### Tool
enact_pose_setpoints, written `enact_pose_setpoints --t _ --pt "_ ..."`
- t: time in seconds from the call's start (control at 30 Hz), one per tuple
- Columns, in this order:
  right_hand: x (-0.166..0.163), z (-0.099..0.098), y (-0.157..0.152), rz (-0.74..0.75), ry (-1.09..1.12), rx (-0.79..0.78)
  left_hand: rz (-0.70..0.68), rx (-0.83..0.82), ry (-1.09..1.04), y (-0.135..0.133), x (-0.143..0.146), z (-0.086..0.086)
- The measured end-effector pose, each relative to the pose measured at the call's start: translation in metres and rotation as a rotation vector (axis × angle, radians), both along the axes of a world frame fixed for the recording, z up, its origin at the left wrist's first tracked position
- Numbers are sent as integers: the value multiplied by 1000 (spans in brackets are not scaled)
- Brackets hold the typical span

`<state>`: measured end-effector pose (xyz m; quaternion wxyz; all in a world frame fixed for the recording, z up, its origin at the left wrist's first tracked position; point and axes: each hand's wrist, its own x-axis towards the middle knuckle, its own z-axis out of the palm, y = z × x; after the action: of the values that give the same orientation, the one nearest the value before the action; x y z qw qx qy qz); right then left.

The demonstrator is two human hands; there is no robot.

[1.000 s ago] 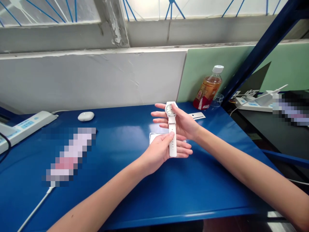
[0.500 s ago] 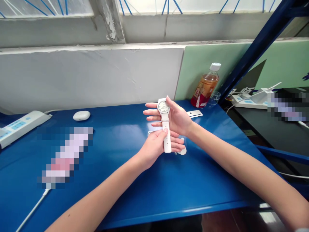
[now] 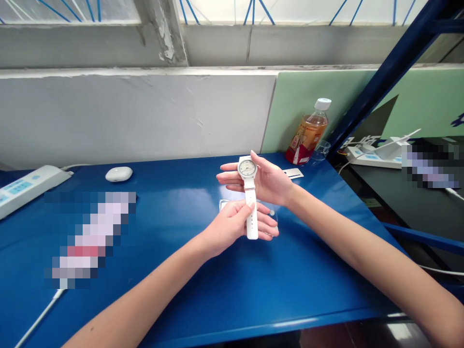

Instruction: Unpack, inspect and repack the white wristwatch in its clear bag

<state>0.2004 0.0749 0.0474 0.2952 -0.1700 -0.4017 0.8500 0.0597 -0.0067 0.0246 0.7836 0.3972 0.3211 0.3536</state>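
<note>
A white wristwatch with a round pale dial is held over the desk, its strap hanging down toward me. My left hand pinches the lower strap, thumb on top and the other fingers stretched out beneath. The watch case rests against the fingers of my right hand, whose thumb lies along its edge. Those fingers extend to the left behind the watch. Beneath my hands, partly covered, lies a clear item with a white edge; its kind cannot be made out.
On the blue desk are a white earbud case, a blurred-out device on a white cable, and a power strip. A drink bottle stands at the back right, near a small white card. A blue post slants upward there.
Both hands and the watch have shifted slightly down in the picture. The dial now faces me a little more, and both hands keep their hold.
</note>
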Motion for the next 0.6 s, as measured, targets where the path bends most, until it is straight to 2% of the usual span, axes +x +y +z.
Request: enact_pose_setpoints --t 0.27,0.6 --pt "0 4 -4 56 111 -26 4 -57 8 0 -1 3" --pt "4 1 1 133 110 -38 136 -71 65 -3 5 4"
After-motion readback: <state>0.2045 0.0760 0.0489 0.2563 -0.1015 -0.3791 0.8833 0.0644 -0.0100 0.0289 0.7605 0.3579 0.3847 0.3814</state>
